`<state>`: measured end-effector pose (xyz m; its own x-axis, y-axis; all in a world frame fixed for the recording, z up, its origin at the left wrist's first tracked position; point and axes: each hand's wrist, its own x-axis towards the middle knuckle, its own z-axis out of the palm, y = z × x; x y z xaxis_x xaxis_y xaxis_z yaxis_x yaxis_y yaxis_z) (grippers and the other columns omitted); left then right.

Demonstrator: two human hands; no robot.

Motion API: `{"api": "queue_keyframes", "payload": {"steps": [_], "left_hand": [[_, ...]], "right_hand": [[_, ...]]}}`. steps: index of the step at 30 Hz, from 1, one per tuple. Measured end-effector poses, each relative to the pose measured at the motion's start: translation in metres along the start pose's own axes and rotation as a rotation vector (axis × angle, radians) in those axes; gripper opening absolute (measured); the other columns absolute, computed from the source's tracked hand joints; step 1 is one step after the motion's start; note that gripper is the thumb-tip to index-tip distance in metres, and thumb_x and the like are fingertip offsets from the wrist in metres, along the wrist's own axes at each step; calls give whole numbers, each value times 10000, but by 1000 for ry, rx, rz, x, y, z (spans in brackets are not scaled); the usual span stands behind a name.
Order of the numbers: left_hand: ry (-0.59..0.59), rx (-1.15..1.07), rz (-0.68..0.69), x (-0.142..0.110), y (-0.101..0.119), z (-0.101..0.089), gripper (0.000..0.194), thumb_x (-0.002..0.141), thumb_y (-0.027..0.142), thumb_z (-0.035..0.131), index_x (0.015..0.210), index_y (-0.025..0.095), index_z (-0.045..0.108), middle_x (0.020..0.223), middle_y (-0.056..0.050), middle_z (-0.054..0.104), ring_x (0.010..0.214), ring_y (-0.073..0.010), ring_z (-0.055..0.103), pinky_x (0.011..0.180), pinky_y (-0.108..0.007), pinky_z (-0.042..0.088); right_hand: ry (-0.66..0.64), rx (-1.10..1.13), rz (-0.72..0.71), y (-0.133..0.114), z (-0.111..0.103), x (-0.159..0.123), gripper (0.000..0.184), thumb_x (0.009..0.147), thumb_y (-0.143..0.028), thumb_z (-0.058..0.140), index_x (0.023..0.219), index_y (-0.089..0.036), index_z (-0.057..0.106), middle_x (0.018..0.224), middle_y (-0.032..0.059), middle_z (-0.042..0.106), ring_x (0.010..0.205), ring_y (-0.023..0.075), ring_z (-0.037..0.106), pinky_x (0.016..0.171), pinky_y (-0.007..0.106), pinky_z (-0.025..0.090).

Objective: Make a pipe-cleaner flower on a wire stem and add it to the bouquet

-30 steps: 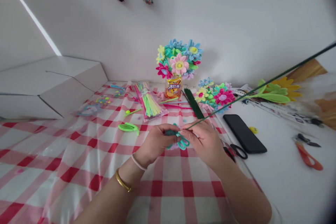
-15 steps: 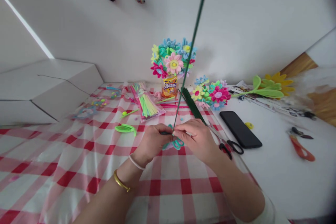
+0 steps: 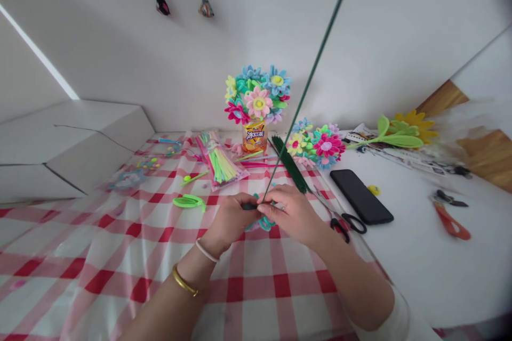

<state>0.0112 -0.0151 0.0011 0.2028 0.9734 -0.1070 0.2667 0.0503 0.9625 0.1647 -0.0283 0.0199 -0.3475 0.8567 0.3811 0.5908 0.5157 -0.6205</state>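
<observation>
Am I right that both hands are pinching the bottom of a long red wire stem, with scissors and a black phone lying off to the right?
Not quite: the wire stem is dark green, not red. The head view shows it rising from between the left hand and right hand. The scissors and the black phone do lie to the right.

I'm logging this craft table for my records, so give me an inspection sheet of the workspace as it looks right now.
Surface: red-and-white checked tablecloth; bare white tabletop to the right.
Job's things: teal pipe-cleaner flower at the fingers, long green stem wire rising up and right.
Clutter: flower bouquet in a can, loose flowers, bagged pipe cleaners, green wire bundle, black phone, scissors, orange cutters.
Grippers: left hand and right hand both pinch the flower.
Cables: nothing seen.
Surroundings: white wall, two hanging ornaments, white box.
</observation>
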Motion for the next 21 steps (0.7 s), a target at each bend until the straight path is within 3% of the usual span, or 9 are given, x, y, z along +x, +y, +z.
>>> {"api": "queue_keyframes", "payload": {"steps": [10,21], "left_hand": [[-60,-228,10,6,-11,-1,265,595,238,671,830,117,654,707,-20,620,602,-105,512,577,-230,393],[26,68,61,2,-1,-2,169,610,231,621,748,152,679,710,-20,649,680,-157,562,632,-260,426]], "right_hand": [[82,-81,-28,1,-1,0,104,798,-158,537,795,-194,635,794,16,670,788,152,588,750,296,401],[37,-163,-58,4,5,1,102,799,-146,537,795,-174,635,768,26,672,780,159,587,747,306,396]]}}
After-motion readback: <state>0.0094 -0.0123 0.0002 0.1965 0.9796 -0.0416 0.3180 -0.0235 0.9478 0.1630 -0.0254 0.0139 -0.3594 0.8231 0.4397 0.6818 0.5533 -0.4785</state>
